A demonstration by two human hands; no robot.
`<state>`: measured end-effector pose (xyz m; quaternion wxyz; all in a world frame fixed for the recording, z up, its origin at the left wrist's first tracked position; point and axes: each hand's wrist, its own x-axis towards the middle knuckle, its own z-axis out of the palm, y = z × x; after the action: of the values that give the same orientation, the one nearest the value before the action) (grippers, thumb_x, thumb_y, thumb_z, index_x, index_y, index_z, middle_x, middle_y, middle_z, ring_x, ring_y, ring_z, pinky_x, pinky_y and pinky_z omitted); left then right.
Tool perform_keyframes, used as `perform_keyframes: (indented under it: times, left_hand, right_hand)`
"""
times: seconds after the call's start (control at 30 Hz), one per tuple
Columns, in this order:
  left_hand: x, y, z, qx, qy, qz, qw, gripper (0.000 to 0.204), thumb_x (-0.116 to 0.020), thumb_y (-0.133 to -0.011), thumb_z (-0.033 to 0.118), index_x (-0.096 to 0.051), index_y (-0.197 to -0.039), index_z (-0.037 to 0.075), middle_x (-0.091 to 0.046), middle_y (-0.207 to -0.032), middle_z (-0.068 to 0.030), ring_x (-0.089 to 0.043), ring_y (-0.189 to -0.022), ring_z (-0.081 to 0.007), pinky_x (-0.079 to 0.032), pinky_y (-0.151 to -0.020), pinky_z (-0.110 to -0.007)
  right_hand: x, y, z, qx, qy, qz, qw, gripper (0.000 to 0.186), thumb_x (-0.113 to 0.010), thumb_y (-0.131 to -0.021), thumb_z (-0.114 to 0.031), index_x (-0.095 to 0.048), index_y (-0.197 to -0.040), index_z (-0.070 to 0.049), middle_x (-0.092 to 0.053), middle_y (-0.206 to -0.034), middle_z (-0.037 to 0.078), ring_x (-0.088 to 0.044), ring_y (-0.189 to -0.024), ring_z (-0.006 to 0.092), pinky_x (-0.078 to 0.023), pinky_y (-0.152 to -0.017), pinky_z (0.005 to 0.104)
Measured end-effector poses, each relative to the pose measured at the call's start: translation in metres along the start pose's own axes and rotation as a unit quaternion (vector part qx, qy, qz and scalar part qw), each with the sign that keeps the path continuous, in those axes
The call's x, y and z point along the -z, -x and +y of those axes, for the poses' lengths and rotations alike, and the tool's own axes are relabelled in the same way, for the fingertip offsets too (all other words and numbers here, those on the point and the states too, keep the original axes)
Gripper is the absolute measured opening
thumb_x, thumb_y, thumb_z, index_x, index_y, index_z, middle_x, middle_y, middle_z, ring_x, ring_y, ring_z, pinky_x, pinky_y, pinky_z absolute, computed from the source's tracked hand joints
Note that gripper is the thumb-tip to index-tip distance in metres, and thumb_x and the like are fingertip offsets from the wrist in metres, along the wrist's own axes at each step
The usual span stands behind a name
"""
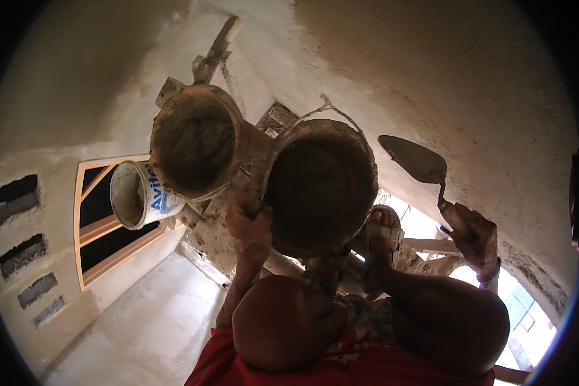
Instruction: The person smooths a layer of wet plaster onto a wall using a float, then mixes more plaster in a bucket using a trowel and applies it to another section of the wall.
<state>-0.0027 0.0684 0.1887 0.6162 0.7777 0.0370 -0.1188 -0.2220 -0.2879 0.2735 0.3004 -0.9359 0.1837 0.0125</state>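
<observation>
My left hand [251, 228] grips the near-left side of a dark, mortar-crusted bucket [359, 157] with a rope handle; its inside is shadowed. My right hand [471, 235] holds a trowel [415, 161] by its wooden handle, the broad blade pointing up and left, to the right of that bucket. To the left stands a second crusted bucket [196, 141] with dark grey material in it. Beside it is a smaller white bucket [128, 193] with printing and a stained inside. My bent knees and sandalled foot [383, 238] show below.
The buckets rest on dirty scaffold boards [206, 225] close to a plastered wall [450, 71]. At the left are a timber window frame [96, 228] and several dark rectangular wall openings. A pale floor [135, 321] lies far below, and bright gaps show at the lower right.
</observation>
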Motion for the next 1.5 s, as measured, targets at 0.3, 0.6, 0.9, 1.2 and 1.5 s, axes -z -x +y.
perform_keyframes:
  times: [0.3, 0.6, 0.9, 1.2, 1.5]
  left_hand:
    - [0.015, -0.011, 0.0, -0.081, -0.159, -0.003, 0.984, 0.043, -0.059, -0.068, 0.004, -0.057, -0.111, -0.002, -0.055, -0.076, -0.0077, -0.051, -0.067, -0.0182, -0.044, -0.063, -0.034]
    - [0.006, -0.01, -0.003, -0.052, -0.136, 0.028, 0.989, 0.037, -0.056, -0.069, 0.002, -0.058, -0.106, -0.002, -0.055, -0.076, -0.0101, -0.052, -0.067, -0.0216, -0.045, -0.065, -0.035]
    - [0.014, -0.012, -0.011, -0.069, -0.153, 0.026, 0.985, 0.039, -0.062, -0.072, 0.004, -0.056, -0.11, 0.0, -0.06, -0.085, -0.0175, -0.061, -0.078, -0.0306, -0.048, -0.073, -0.04]
    - [0.021, -0.02, -0.019, -0.046, -0.092, -0.022, 0.994, 0.036, -0.073, -0.077, 0.013, -0.056, -0.105, -0.003, -0.062, -0.089, -0.0172, -0.061, -0.079, -0.0265, -0.048, -0.074, -0.038]
    - [0.003, -0.034, 0.023, -0.07, -0.158, -0.06, 0.983, 0.035, -0.072, -0.084, 0.029, -0.06, -0.077, -0.003, -0.057, -0.065, -0.0174, -0.056, -0.059, -0.0243, -0.044, -0.058, -0.04]
  right_hand:
    - [-0.001, -0.1, -0.094, 0.333, 0.236, -0.059, 0.911, 0.047, -0.067, -0.071, 0.0, -0.067, -0.117, -0.014, -0.05, -0.062, 0.005, -0.049, -0.052, 0.022, -0.044, -0.047, 0.0385]
    - [-0.119, -0.114, -0.138, 0.152, 0.264, -0.231, 0.924, 0.03, -0.045, -0.095, -0.023, -0.051, -0.122, -0.01, -0.064, -0.089, 0.017, -0.066, -0.076, 0.0366, -0.055, -0.066, 0.0456]
    - [-0.106, -0.091, -0.142, 0.158, 0.104, -0.41, 0.892, 0.039, -0.048, -0.093, -0.031, -0.05, -0.127, -0.011, -0.065, -0.094, 0.017, -0.066, -0.081, 0.0355, -0.054, -0.068, 0.0467]
    - [-0.062, -0.135, -0.151, 0.35, 0.33, -0.142, 0.865, 0.039, -0.057, -0.083, -0.012, -0.055, -0.123, -0.007, -0.062, -0.09, 0.009, -0.062, -0.08, 0.0211, -0.052, -0.061, 0.0339]
    - [-0.092, -0.142, -0.151, 0.21, 0.314, -0.321, 0.868, 0.026, -0.051, -0.087, -0.018, -0.065, -0.105, -0.004, -0.068, -0.089, 0.014, -0.067, -0.087, 0.0293, -0.055, -0.07, 0.041]
